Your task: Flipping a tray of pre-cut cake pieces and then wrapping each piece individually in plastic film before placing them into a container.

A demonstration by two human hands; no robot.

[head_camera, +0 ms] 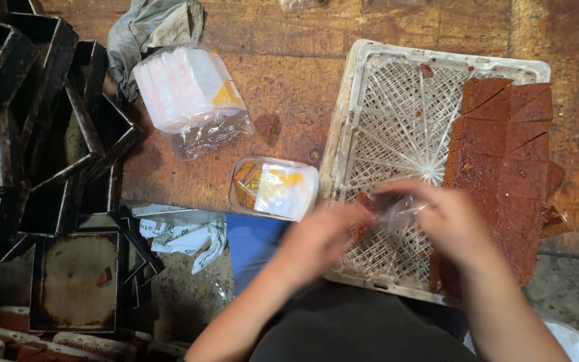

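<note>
Both my hands are blurred over the near edge of a white plastic lattice crate [397,87]. My left hand [319,238] and my right hand [447,218] together pinch a small clear plastic bag [397,209] with a brown slice [368,201] at its mouth. Flat brown triangular slices [504,144] lie stacked along the crate's right side. A filled clear packet with a yellow label [275,188] lies just left of the crate.
A bundle of empty clear bags [189,90] and a loose brown piece [267,125] lie on the wooden table. A grey cloth [149,27] is at the top. Dark metal trays [41,134] are stacked on the left. Crumpled paper [182,231] lies below.
</note>
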